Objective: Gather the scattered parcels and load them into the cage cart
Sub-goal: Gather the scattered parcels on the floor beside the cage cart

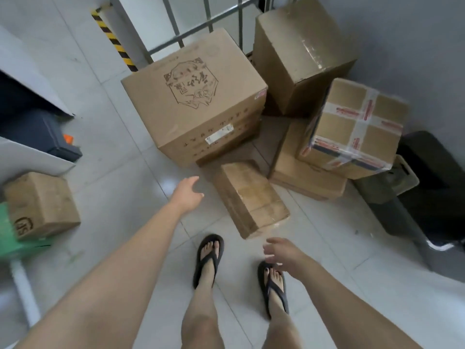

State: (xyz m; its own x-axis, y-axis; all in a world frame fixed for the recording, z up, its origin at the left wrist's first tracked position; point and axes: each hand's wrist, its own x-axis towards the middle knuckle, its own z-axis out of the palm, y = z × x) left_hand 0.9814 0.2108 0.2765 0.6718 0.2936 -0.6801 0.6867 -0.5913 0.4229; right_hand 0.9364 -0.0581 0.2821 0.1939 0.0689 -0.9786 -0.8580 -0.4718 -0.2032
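Note:
A small brown parcel (pixel 251 197) lies tilted on the tiled floor just ahead of my feet. My left hand (pixel 188 192) hovers open at its left side, a short gap away. My right hand (pixel 281 253) is open below its near corner, holding nothing. Behind it stand a large printed carton (pixel 196 96), a tall box (pixel 299 54), a tape-crossed box (pixel 352 127) stacked on a flat box (pixel 302 172). The grey cage cart bars (pixel 208 28) rise at the top behind the cartons. Another parcel (pixel 42 205) sits at the left.
A yellow-black striped post (pixel 113 36) stands at the upper left. Dark crates (pixel 427 187) line the right wall. A green box (pixel 10 238) and a dark bin (pixel 42 137) sit left. My sandalled feet (pixel 208 260) stand on bare tiles.

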